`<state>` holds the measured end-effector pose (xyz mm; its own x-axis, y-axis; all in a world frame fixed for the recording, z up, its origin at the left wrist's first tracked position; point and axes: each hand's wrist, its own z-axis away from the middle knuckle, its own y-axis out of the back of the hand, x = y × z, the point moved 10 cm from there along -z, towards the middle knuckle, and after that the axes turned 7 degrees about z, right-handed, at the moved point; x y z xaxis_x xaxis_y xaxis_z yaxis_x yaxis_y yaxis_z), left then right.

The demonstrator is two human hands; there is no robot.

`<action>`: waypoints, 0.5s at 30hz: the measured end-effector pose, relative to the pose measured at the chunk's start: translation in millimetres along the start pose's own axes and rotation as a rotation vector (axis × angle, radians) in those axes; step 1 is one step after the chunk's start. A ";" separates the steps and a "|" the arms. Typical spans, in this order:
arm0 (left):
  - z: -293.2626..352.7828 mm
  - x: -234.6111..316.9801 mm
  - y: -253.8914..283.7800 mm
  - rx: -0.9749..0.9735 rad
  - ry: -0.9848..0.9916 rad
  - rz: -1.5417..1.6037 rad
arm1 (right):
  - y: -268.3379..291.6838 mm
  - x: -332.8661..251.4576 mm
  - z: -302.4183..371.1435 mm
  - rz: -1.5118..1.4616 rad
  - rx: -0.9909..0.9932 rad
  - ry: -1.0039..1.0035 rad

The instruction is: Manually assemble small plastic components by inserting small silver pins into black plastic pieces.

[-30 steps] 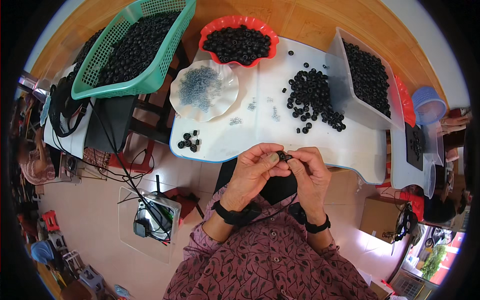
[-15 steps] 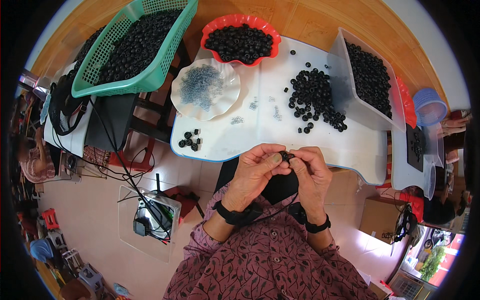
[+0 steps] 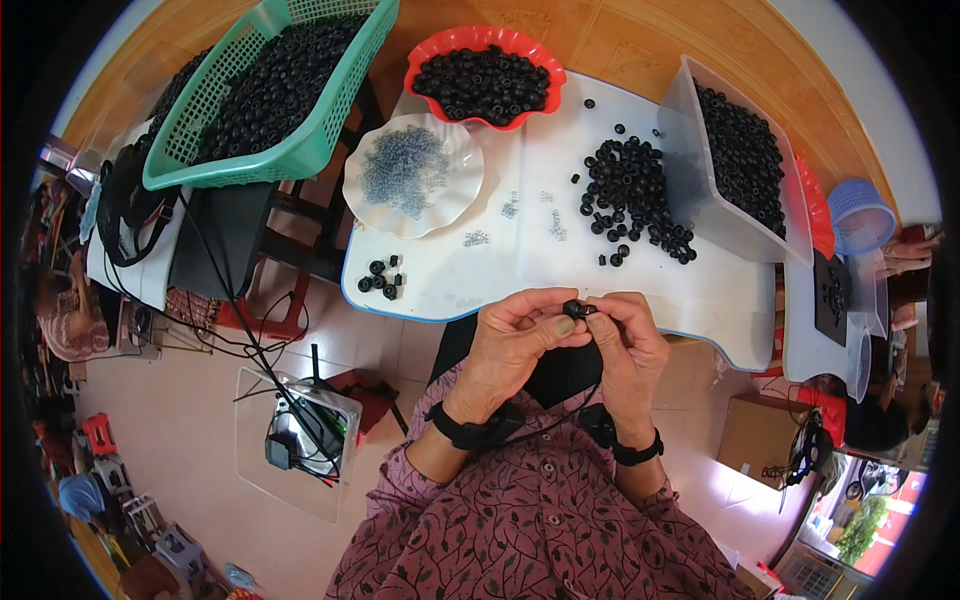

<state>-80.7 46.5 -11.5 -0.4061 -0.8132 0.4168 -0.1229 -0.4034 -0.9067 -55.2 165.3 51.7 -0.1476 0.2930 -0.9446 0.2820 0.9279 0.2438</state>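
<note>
Head view: and here the black part (image 3: 573, 308) shows more plainly between the fingertips than it did a second ago, turned a little into sight! The left hand (image 3: 505, 345) has it in a tight pinch, thumb against forefinger; the right hand (image 3: 630, 350) closes narrowly on its right end — whether that end is a second small piece, I cannot tell. So the handling carries on at the fingertips, with nothing set down. The grip sits just above the near edge of the white table (image 3: 650, 300). Beyond it and to the right, the loose pile of black parts (image 3: 630, 185), with the translucent bin (image 3: 695, 180) farther right. Beyond and left, the white plate (image 3: 465, 200) with its tiny pale pieces (image 3: 405, 170) — and well left of the grip, a small black cluster (image 3: 379, 281), unchanged.
</note>
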 end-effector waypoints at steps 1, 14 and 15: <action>0.1 0.4 -0.5 -0.008 -0.005 -0.001 | -0.2 0.3 0.1 0.000 -0.001 0.000; -2.1 0.1 3.5 -0.005 0.015 0.041 | -5.9 2.2 -0.8 -0.062 -0.030 -0.048; -2.1 0.3 3.9 -0.005 0.015 0.041 | -6.1 2.5 -0.9 -0.061 -0.030 -0.050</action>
<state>-83.2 45.6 -15.0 -0.4243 -0.8229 0.3780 -0.1100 -0.3675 -0.9235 -58.2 160.5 48.1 -0.1163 0.2243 -0.9676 0.2449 0.9506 0.1910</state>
